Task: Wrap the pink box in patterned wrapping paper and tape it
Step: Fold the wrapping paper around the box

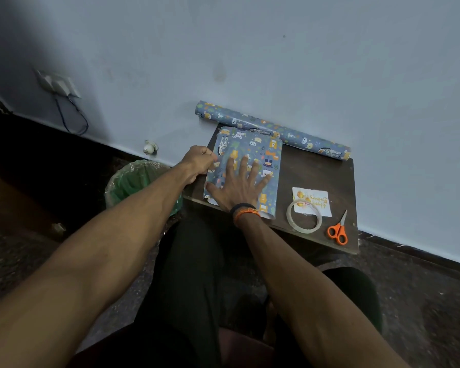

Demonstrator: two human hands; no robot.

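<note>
We press our right hand [239, 187], fingers spread flat, on the patterned wrapping paper [260, 152] folded over the box on the dark desk [311, 168], the pink box itself hidden under it. Our left hand [198, 162] pinches the paper's left edge with curled fingers. The paper roll [272, 128] lies behind by the wall; a tape ring [304, 215] and orange scissors [338, 231] lie to the right.

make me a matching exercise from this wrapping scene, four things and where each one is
Things:
1. scissors
2. tape roll
3. wrapping paper roll
4. right hand

Places:
A. along the wall at the table's far edge
B. flat on the papered box
C. at the table's near right corner
D. partly on the printed card

Pairs: 1-C, 2-D, 3-A, 4-B
</note>
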